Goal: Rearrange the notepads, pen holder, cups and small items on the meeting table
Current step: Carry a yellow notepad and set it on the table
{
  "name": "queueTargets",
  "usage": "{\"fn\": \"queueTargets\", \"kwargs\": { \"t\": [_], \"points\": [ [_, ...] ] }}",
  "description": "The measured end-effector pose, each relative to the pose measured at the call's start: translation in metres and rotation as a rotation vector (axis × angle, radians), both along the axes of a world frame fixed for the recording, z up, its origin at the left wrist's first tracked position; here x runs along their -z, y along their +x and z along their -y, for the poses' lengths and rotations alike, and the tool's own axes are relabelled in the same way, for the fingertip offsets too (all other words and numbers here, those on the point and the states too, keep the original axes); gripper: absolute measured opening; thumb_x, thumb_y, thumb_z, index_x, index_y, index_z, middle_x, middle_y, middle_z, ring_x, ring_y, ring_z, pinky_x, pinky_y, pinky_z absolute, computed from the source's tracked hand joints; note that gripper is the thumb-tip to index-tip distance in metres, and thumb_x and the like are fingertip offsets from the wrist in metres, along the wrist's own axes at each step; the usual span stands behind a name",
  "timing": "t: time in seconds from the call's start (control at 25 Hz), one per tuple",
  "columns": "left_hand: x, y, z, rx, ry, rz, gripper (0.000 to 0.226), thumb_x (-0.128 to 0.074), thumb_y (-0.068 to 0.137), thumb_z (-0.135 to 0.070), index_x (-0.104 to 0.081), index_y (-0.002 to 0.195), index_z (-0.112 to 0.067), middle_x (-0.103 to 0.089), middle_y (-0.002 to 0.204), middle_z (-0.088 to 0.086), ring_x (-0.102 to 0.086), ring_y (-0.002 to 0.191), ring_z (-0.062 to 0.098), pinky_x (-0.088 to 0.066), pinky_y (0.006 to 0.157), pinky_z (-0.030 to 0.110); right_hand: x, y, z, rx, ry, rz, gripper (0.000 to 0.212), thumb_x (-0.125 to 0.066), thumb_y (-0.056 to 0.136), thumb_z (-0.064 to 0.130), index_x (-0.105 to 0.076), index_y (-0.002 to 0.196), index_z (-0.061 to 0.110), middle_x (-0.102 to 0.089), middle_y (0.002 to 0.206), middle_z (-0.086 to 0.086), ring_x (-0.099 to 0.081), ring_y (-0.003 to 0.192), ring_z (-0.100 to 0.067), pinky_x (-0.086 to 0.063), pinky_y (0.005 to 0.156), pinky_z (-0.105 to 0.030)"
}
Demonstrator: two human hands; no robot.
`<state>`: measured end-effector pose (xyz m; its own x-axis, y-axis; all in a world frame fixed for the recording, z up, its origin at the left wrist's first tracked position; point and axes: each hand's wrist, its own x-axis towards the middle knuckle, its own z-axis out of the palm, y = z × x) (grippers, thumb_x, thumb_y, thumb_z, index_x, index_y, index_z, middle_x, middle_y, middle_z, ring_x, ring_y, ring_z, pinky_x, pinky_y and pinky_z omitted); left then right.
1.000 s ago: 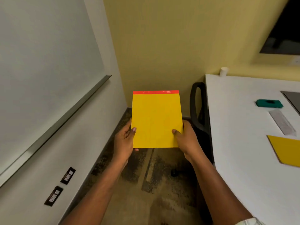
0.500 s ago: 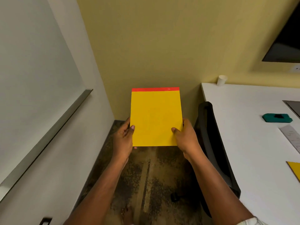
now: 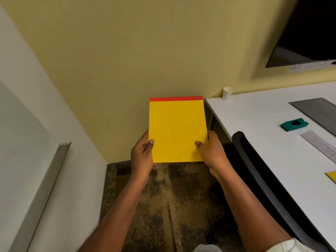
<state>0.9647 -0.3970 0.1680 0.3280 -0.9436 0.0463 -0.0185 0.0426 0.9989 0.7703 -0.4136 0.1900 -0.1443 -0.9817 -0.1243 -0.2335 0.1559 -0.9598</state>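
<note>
Both the left grip (image 3: 142,157) and right grip (image 3: 211,153) pinch the yellow notepad (image 3: 177,130) by its lower corners. The bench (image 3: 254,124) stands apart, rightward.

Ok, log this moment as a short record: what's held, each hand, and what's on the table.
held item: yellow notepad with a red top band, in the air beside the table
left hand: grips its lower left edge, thumb on the face
right hand: grips its lower right edge, thumb on the face
on the table: paper cup at the far corner; teal item; corner of a second yellow pad
chair: black, at the table's edge
</note>
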Motion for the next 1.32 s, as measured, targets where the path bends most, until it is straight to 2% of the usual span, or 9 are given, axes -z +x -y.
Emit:
{"fn": "queueTargets", "kwargs": {
  "t": [0.08,0.24,0.36,0.44,0.6,0.68,0.76,0.92,1.32],
  "points": [
    [0.001,0.0,0.034,0.04,-0.022,0.007,0.04,-0.049,0.097,-0.012,-0.05,0.133,-0.029,-0.058,0.11,-0.026,-0.059,0.079,-0.022,-0.05,0.046,0.012,0.001,0.0,0.027,0.04,0.01,-0.003,0.043,-0.052,0.096,0.019,-0.036,0.136,0.019,-0.049,0.116,0.005,-0.05,0.101,-0.016,-0.042,0.081,-0.033],
    [0.002,-0.008,0.109,0.122,-0.078,0.043,0.042,-0.049,0.096,-0.01,-0.047,0.136,-0.023,-0.05,0.129,-0.017,-0.052,0.115,-0.004,-0.046,0.068,0.0,0.009,-0.011,0.088,0.105,-0.024,0.03,0.04,-0.052,0.096,0.018,-0.039,0.134,0.02,-0.05,0.115,0.008,-0.049,0.098,-0.013,-0.04,0.079,-0.032],
    [-0.003,-0.023,0.176,0.174,-0.09,0.071,0.043,-0.048,0.097,-0.013,-0.045,0.138,-0.025,-0.047,0.138,-0.01,-0.05,0.114,-0.003,-0.054,0.06,0.012,0.009,-0.025,0.145,0.178,-0.065,0.05,0.033,-0.053,0.095,0.015,-0.042,0.125,0.023,-0.05,0.108,0.009,-0.049,0.094,-0.012,-0.041,0.078,-0.033],
    [-0.009,-0.035,0.22,0.205,-0.067,0.083,0.042,-0.047,0.098,-0.014,-0.046,0.138,-0.026,-0.05,0.139,-0.006,-0.052,0.12,0.008,-0.059,0.072,0.031,0.009,-0.034,0.182,0.241,-0.068,0.051,0.036,-0.053,0.095,0.014,-0.041,0.128,0.021,-0.048,0.115,0.006,-0.049,0.101,-0.016,-0.043,0.084,-0.037],
    [-0.01,-0.057,0.297,0.227,-0.066,0.08,0.04,-0.046,0.098,-0.014,-0.049,0.135,-0.028,-0.059,0.132,0.0,-0.057,0.118,0.024,-0.053,0.074,0.036,0.008,-0.045,0.243,0.309,-0.098,0.029,0.04,-0.051,0.095,0.013,-0.038,0.132,0.02,-0.045,0.106,0.01,-0.048,0.098,-0.015,-0.041,0.081,-0.035],
    [-0.006,-0.07,0.327,0.243,-0.045,0.072,0.039,-0.045,0.098,-0.012,-0.05,0.135,-0.025,-0.058,0.132,-0.004,-0.056,0.12,0.019,-0.048,0.092,0.046,0.012,-0.048,0.267,0.37,-0.075,0.03,0.038,-0.05,0.095,0.012,-0.038,0.131,0.02,-0.045,0.1,0.011,-0.048,0.089,-0.012,-0.04,0.077,-0.033],
    [0.0,-0.082,0.356,0.285,-0.064,0.086,0.039,-0.043,0.099,-0.01,-0.05,0.135,-0.022,-0.056,0.131,-0.01,-0.054,0.121,0.012,-0.043,0.104,0.042,0.018,-0.052,0.285,0.43,-0.057,0.03,0.038,-0.048,0.096,0.012,-0.037,0.132,0.02,-0.044,0.094,0.015,-0.046,0.078,-0.004,-0.039,0.068,-0.028],
    [0.014,-0.112,0.419,0.42,-0.061,0.089,0.039,-0.038,0.1,-0.009,-0.049,0.136,-0.022,-0.054,0.126,-0.015,-0.052,0.121,0.011,-0.04,0.1,0.024,0.027,-0.063,0.323,0.573,-0.043,0.019,0.038,-0.045,0.098,0.013,-0.035,0.133,0.02,-0.043,0.102,0.013,-0.044,0.083,-0.006,-0.037,0.074,-0.029],
    [0.014,-0.201,0.591,0.838,-0.026,0.104,0.038,-0.04,0.1,-0.011,-0.047,0.137,-0.018,-0.055,0.131,-0.005,-0.054,0.119,0.015,-0.043,0.102,0.031,0.033,-0.123,0.451,1.016,-0.003,0.037,0.029,-0.039,0.1,0.02,-0.041,0.13,0.017,-0.049,0.109,0.001,-0.049,0.094,-0.02,-0.04,0.081,-0.036]
  ]
}}
